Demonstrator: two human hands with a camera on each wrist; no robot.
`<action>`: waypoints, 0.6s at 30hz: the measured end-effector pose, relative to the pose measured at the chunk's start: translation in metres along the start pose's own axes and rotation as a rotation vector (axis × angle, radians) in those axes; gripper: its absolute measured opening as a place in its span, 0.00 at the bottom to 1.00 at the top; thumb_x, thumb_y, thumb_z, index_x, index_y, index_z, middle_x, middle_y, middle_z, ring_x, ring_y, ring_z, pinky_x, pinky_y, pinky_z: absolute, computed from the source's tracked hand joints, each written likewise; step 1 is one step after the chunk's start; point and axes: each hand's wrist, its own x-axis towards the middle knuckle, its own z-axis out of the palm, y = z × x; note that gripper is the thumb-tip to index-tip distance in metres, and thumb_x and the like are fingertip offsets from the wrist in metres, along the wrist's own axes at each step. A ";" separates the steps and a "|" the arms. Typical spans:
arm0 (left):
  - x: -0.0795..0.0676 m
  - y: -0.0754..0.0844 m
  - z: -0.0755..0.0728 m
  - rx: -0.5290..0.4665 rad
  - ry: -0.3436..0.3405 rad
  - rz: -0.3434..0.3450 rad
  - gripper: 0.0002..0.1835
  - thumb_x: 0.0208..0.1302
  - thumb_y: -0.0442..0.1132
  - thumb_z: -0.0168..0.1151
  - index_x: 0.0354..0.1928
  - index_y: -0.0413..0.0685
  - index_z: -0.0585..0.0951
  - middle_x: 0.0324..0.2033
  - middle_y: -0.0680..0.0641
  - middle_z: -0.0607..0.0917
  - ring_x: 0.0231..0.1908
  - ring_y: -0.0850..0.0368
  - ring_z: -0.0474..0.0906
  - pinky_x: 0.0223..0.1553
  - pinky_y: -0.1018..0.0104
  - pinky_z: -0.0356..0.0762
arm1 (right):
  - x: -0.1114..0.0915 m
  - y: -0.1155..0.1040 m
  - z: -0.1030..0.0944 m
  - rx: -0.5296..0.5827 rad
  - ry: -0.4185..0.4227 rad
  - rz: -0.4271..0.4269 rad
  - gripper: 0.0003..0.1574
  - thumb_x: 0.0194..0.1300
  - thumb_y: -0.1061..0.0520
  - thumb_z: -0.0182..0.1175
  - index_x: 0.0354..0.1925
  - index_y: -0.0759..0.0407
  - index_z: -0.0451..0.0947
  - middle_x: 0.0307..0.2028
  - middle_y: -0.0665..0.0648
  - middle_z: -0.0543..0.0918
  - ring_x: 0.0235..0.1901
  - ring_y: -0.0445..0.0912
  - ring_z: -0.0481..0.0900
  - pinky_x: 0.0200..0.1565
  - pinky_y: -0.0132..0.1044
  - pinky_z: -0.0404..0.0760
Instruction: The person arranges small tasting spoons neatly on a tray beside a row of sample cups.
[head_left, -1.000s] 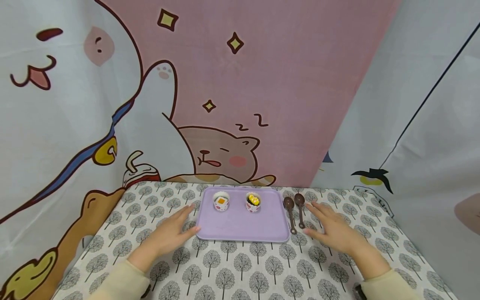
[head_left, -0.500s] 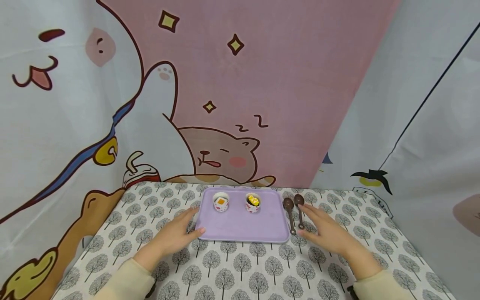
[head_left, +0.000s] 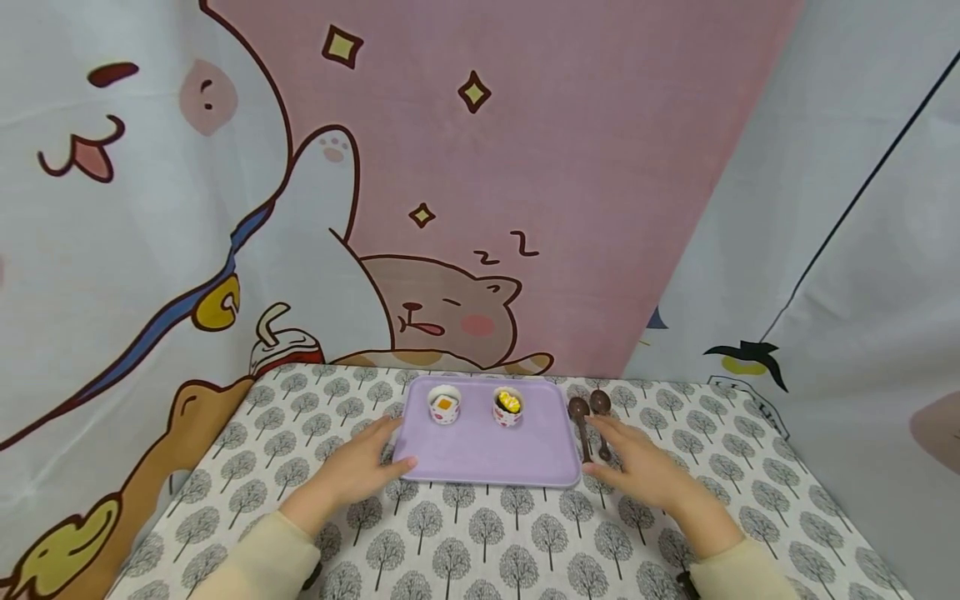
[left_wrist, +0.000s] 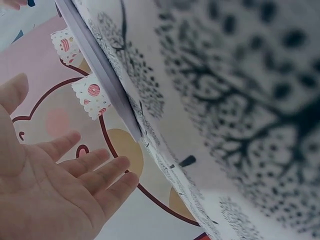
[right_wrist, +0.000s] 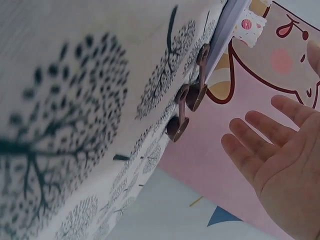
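Observation:
A lilac tray (head_left: 487, 454) lies on the table with two small patterned cups on it. The left cup (head_left: 444, 407) shows white contents with an orange square; the right cup (head_left: 507, 410) shows yellow pieces over something dark. My left hand (head_left: 351, 468) hovers by the tray's left edge, fingers spread and holding nothing. Two brown spoons lie right of the tray, one left spoon (head_left: 579, 412) and one right spoon (head_left: 600, 403). My right hand (head_left: 643, 468) is over their handles, partly hiding them. In the right wrist view its fingers (right_wrist: 262, 132) are apart from the spoons.
A tree-print cloth (head_left: 480, 542) covers the table. Behind it hangs a curtain (head_left: 585, 208) with cartoon animals, and a pale curtain (head_left: 862, 317) closes off the right side.
Both hands have moved inward, the right one leftward over the spoons and the left one slightly rightward to the tray's edge. Tray, cups and spoons stay in place.

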 end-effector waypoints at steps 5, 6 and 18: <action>0.003 0.003 0.001 0.004 -0.009 -0.017 0.41 0.66 0.61 0.60 0.74 0.46 0.64 0.73 0.36 0.64 0.68 0.32 0.64 0.60 0.25 0.64 | 0.003 -0.004 0.003 0.009 -0.014 0.003 0.51 0.67 0.32 0.58 0.74 0.60 0.60 0.72 0.68 0.63 0.68 0.70 0.64 0.62 0.72 0.65; 0.004 0.003 0.002 0.005 -0.010 -0.020 0.41 0.66 0.61 0.61 0.74 0.46 0.64 0.73 0.36 0.64 0.69 0.33 0.64 0.61 0.26 0.64 | 0.004 -0.005 0.003 0.011 -0.015 0.001 0.50 0.67 0.32 0.59 0.74 0.61 0.61 0.72 0.68 0.64 0.68 0.69 0.64 0.63 0.71 0.65; 0.006 0.010 0.003 -0.002 -0.031 -0.037 0.42 0.65 0.57 0.65 0.73 0.41 0.66 0.72 0.34 0.64 0.68 0.32 0.64 0.64 0.30 0.63 | 0.010 -0.008 0.008 0.052 -0.077 0.029 0.50 0.65 0.33 0.61 0.73 0.60 0.63 0.71 0.68 0.65 0.67 0.70 0.65 0.63 0.72 0.64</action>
